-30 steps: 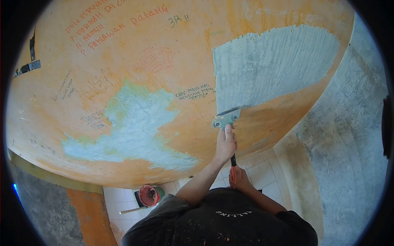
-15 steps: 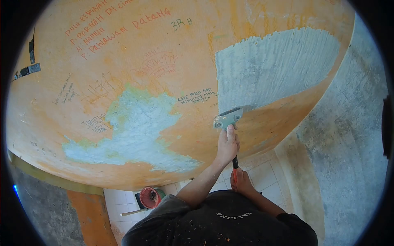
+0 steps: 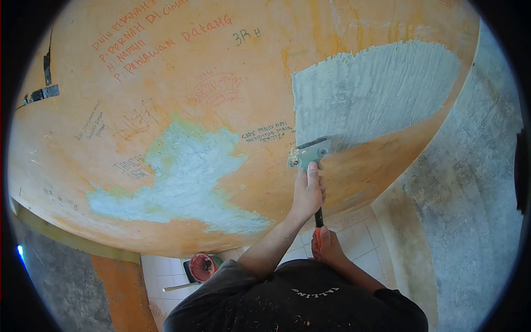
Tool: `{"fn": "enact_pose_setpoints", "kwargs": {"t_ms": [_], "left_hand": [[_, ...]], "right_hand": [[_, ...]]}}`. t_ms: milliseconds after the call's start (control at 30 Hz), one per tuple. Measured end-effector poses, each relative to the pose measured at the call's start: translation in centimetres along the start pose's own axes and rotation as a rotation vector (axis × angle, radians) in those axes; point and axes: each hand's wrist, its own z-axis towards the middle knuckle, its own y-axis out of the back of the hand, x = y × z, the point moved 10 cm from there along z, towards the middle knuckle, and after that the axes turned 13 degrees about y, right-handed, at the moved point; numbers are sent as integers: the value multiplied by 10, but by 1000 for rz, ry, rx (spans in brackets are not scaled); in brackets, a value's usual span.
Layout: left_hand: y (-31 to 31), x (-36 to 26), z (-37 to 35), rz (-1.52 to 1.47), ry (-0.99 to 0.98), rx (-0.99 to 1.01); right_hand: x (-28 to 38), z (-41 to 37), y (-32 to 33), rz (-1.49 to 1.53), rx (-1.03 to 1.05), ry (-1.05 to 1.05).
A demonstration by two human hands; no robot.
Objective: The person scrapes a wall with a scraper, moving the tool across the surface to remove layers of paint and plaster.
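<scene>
A scraper with a wide metal head lies against the orange painted wall, at the lower left corner of a bare grey-white patch. My left hand is wrapped round the scraper just below its head, thumb on the head's lower edge. Lower down, my right hand grips the red end of the black handle. Paint shavings cling at the left side of the head. Handwriting runs across the paint left of the patch.
A pale blue bare area spreads over the wall at left. On the tiled floor below stands a red bucket, beside a light stick. A grey wall rises at right.
The scraper head and my left hand have moved slightly up. More shavings show at the head's left side. The wall sits slightly further right in view.
</scene>
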Motion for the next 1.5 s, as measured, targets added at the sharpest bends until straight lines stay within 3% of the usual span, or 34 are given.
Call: {"fn": "enact_pose_setpoints", "kwargs": {"t_ms": [1500], "left_hand": [[-52, -126, -27, -7, -189, 134]], "right_hand": [[143, -9, -27, -39, 36, 81]]}}
